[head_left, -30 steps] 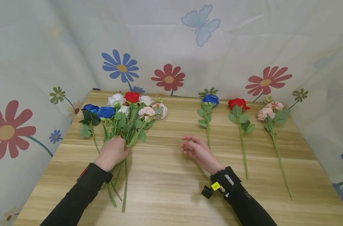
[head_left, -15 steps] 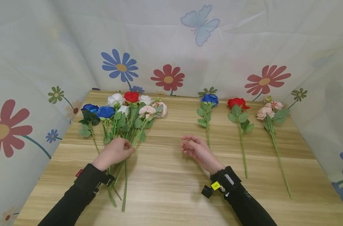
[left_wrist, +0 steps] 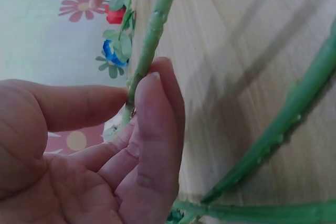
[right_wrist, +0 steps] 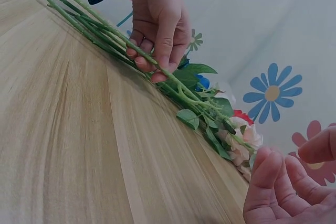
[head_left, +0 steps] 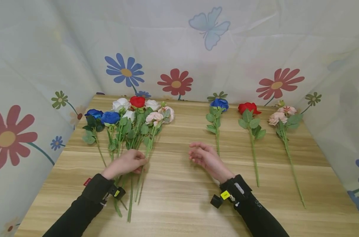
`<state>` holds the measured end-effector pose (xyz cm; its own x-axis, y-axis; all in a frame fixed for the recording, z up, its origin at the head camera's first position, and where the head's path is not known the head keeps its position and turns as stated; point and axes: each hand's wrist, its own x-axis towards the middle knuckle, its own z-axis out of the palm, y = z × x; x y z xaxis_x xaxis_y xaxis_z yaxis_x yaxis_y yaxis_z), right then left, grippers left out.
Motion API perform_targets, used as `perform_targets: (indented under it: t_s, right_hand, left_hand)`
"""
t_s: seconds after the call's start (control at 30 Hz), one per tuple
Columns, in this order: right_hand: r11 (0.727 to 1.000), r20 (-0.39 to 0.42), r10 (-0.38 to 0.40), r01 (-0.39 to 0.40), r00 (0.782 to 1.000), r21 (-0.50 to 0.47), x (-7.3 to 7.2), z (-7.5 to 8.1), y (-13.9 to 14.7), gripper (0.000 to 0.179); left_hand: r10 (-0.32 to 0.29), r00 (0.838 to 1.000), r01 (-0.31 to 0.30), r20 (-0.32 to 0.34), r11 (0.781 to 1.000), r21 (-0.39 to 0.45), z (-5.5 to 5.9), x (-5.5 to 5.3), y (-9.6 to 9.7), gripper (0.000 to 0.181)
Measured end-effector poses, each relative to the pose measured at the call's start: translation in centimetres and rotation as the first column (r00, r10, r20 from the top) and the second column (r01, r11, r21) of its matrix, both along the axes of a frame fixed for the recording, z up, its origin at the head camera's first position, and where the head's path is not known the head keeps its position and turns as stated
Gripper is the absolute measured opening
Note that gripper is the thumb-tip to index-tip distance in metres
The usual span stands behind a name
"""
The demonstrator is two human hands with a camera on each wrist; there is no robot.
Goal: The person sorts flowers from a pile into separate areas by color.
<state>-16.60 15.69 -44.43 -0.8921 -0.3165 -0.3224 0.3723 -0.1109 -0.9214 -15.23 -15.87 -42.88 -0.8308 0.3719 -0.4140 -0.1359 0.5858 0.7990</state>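
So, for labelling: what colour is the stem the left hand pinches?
The stem is green, clearest in left wrist view.

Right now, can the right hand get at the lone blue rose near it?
Likely yes: the right hand holds nothing, the blue rose lies just ahead of it, and nothing visible blocks the way.

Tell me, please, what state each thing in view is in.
Left hand: pinching a stem.
Pinched stem: held between thumb and fingers.
Right hand: fingers loosely bent, holding nothing.
Flower pile: lying on the table, stems crossing.
Right-side blue rose: lying flat, stem partly hidden by the right hand.
Right-side red rose: lying apart.
Right-side pink flowers: lying apart.
Backdrop cloth: hanging, creased.
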Motion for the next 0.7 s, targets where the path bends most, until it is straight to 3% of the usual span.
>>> perform_targets:
  t_s: [0.23, 0.47, 0.57, 0.7]
  right_hand:
    - [1.0, -0.004, 0.012, -0.012, 1.0, 0.002, 0.0, 0.0, 0.2, 0.035]
    - [1.0, -0.004, 0.008, -0.008, 1.0, 0.002, 0.0, -0.2, 0.4, 0.034]
    - [1.0, -0.008, 0.007, -0.007, 1.0, 0.007, -0.1, -0.3, 0.6, 0.033]
    - [1.0, -0.015, 0.005, -0.005, 1.0, 0.018, -0.2, -0.4, 0.7, 0.033]
  left_hand:
    - [0.017, 1.0, -0.016, -0.019, 0.998, 0.065, -0.7, -0.3, 0.5, 0.02]
    - [0.023, 1.0, -0.021, -0.02, 0.991, 0.129, -0.5, -0.3, 1.5, 0.024]
    - [0.029, 1.0, -0.028, -0.01, 0.988, 0.15, -0.2, -0.2, 2.0, 0.017]
    - [0.026, 1.0, -0.025, -0.009, 0.987, 0.157, -0.1, -0.4, 2.9, 0.027]
